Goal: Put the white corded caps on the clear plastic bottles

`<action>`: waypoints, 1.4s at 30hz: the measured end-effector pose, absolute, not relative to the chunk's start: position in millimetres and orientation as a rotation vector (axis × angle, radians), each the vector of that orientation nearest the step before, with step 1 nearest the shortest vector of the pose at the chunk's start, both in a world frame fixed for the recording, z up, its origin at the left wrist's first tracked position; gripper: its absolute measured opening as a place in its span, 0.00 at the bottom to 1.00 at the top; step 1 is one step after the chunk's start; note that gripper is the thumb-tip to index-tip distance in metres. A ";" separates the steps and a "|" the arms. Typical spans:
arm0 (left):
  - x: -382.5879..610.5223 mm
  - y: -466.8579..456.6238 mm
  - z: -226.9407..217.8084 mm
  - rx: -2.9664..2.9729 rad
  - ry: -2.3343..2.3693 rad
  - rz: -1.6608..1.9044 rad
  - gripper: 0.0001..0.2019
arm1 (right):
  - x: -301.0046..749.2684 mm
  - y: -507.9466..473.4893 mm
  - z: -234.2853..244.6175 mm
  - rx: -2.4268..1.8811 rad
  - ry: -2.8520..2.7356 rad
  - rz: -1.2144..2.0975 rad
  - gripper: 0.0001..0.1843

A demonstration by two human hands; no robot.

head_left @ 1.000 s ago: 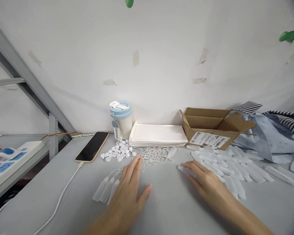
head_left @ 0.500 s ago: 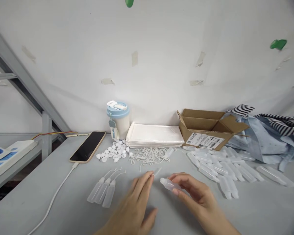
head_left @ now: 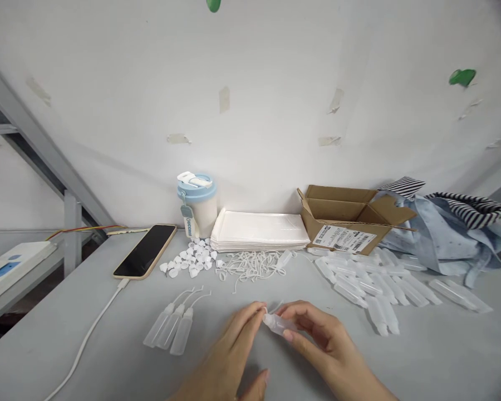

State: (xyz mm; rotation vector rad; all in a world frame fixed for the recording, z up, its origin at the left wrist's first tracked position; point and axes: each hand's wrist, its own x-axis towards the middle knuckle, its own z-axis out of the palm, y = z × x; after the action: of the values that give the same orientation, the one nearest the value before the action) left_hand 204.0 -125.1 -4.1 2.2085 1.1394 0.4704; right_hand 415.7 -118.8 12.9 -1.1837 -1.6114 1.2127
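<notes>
In my right hand (head_left: 317,334) is a small translucent squeeze bottle (head_left: 278,324), lying nearly level with its neck pointing left. My left hand (head_left: 236,348) is beside that neck, its fingers long and close together and its thumb apart. A thin white tube (head_left: 279,306) shows at the left fingertips and runs behind the bottle; the grip on it is partly hidden. To the left lie several bottles (head_left: 181,332) fitted with white tops and thin bent tubes. Beyond my hands are a tangle of thin white tubes (head_left: 254,265) and a heap of small white caps (head_left: 195,256).
Several loose bottles (head_left: 376,283) lie at right, before an open cardboard box (head_left: 346,236) and blue cloth (head_left: 438,239). A white stack (head_left: 259,229) and a lidded cup (head_left: 202,209) stand along the wall. A phone (head_left: 145,252) with its cable (head_left: 87,345) is at left.
My right hand has brought the bottle left, so its neck is now close to my left fingertips. The left hand has shifted slightly downward in view.
</notes>
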 end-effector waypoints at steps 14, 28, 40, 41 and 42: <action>198.5 -127.4 -10.2 2.233 1.039 0.736 0.38 | 418.6 -120.8 12.0 -1.233 -1.692 1.087 0.07; 201.0 -128.1 4.5 2.598 0.850 0.551 0.49 | 416.6 -126.8 0.7 -1.174 -1.803 0.970 0.23; 200.2 -123.8 2.9 2.878 0.774 0.863 0.27 | 419.7 -127.3 9.1 -1.196 -1.718 1.090 0.18; 199.4 -123.2 3.8 2.890 0.758 0.882 0.26 | 420.1 -127.2 9.4 -1.209 -1.704 1.092 0.18; 198.7 -122.7 4.7 2.900 0.747 0.892 0.25 | 420.5 -127.2 9.5 -1.223 -1.689 1.090 0.17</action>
State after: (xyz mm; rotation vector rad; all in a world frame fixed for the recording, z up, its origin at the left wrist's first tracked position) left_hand 198.7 -122.7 4.7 2.8998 0.7468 0.8920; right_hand 420.5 -127.2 9.5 -1.2227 -1.6894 1.0904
